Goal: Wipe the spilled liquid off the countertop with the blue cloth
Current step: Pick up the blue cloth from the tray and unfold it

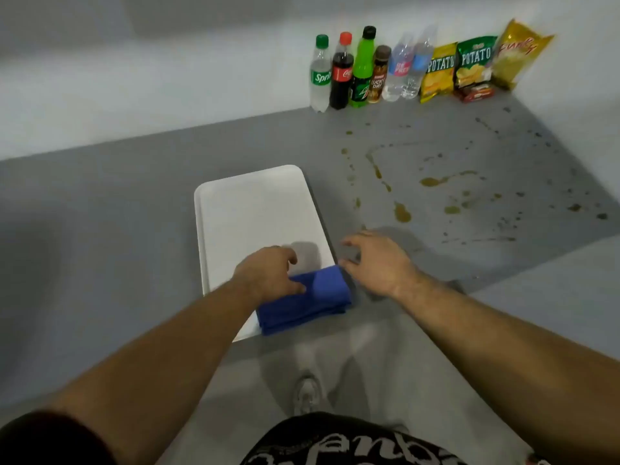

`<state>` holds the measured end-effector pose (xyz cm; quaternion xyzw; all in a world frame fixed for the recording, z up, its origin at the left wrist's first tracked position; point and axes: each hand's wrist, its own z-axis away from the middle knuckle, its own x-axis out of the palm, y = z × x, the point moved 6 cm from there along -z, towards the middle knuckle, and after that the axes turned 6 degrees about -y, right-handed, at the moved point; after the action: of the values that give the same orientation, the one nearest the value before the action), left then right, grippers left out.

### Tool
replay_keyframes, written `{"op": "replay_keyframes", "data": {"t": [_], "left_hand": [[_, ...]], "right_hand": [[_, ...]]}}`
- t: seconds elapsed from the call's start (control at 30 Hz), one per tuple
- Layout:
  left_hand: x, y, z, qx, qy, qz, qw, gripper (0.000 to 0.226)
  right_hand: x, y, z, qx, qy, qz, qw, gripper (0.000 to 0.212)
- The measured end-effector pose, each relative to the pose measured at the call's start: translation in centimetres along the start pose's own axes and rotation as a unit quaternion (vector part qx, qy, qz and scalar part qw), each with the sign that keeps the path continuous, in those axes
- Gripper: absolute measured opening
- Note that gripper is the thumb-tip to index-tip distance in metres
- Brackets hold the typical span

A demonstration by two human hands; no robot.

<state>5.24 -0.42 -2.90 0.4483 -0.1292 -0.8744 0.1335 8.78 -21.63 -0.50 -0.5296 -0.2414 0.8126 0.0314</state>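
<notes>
Under the left hand point(268, 270) lies the folded blue cloth point(307, 302), on the near corner of the white tray point(255, 209), its long axis running left to right; that hand's fingers curl onto its far edge. Just right, the right hand point(375, 260) hovers spread, holding nothing. Beyond it, further right and away, the spilled liquid point(402, 211) dots the countertop point(100, 213)

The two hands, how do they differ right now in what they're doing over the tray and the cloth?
The left hand rests on the folded blue cloth, fingers curled onto it; the right hand touches nothing clearly, fingers spread open. The left hand sits over the white tray; the right hand is past the tray's right edge, over the grey countertop, nearer the spilled liquid. Both are bare and palm down.
</notes>
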Motion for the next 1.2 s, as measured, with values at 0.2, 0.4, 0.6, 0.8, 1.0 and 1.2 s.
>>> {"op": "replay_keyframes", "data": {"t": [0.2, 0.4, 0.6, 0.8, 1.0, 1.2], "left_hand": [[2.0, -0.9, -0.3, -0.009, -0.039, -0.016, 0.999, 0.028], [1.5, -0.5, -0.3, 0.062, -0.038, 0.009, 0.997, 0.01], [0.0, 0.5, -0.7, 0.127, -0.046, 0.082, 0.987, 0.013], [-2.8, 3.3, -1.7, 0.133, -0.019, 0.184, 0.974, 0.01], [-5.1, 6.8, -2.6, 0.162, -0.08, 0.297, 0.938, 0.018], [-4.4, 11.9, -3.3, 0.148, 0.003, 0.319, 0.936, 0.02]], "right_hand": [[4.0, -1.0, 0.0, 0.005, -0.06, 0.018, 0.998, 0.044], [4.8, -0.4, -0.6, 0.007, -0.044, 0.008, 0.999, 0.01], [3.2, 0.8, 0.7, 0.032, 0.009, -0.138, 0.99, 0.009], [-1.0, 3.5, 2.7, 0.077, 0.074, -0.316, 0.943, 0.014], [-5.7, 6.8, 5.1, 0.087, 0.191, -0.435, 0.876, 0.013], [-6.6, 10.0, 7.1, 0.079, 0.206, -0.615, 0.757, 0.009]]}}
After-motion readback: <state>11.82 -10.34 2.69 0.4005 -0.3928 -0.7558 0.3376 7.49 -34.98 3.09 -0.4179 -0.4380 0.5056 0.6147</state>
